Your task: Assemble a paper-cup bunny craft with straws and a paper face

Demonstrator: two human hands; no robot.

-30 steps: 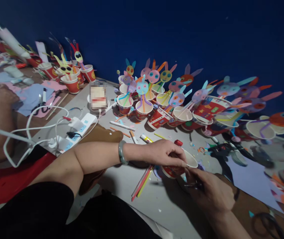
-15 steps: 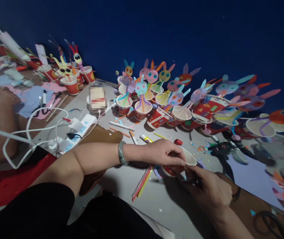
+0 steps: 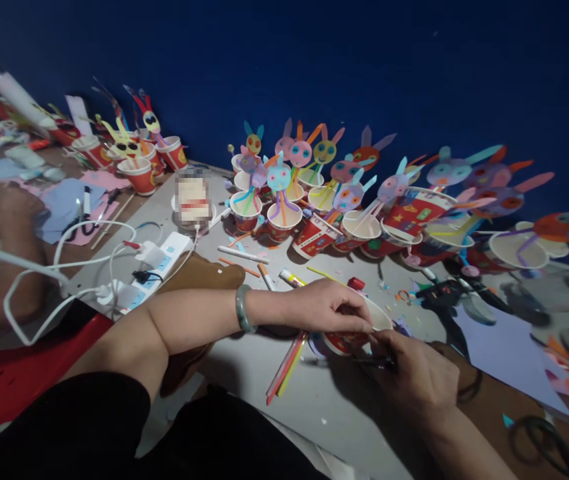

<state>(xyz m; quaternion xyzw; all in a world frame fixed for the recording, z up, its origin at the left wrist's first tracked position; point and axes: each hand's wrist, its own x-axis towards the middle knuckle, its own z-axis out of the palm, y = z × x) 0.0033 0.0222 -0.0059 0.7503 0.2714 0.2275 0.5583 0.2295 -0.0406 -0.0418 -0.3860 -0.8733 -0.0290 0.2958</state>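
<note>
My left hand [image 3: 337,307], with a green bangle at the wrist, is closed on the rim of a red paper cup [image 3: 348,343]. The cup's pale inside shows past my fingers, and much of its outer wall is covered. On the cup's right, my right hand [image 3: 422,373] is closed, its thumb and finger at the rim by my left fingertips. A slim dark tool [image 3: 382,362] sticks out of it beneath the cup; its kind is unclear. Pink and yellow paper strips [image 3: 287,370] lie on the table left of the cup.
Several cups with paper rabbit figures [image 3: 284,217] line the blue wall. A power strip [image 3: 167,263] with white cables lies left. Purple paper [image 3: 497,347] and a glue gun [image 3: 447,293] are right. Another person's hand [image 3: 14,207] is at far left.
The view has shifted slightly. My right hand has turned a little by the cup, and the dark tool shows at a different angle. My left hand keeps its hold.
</note>
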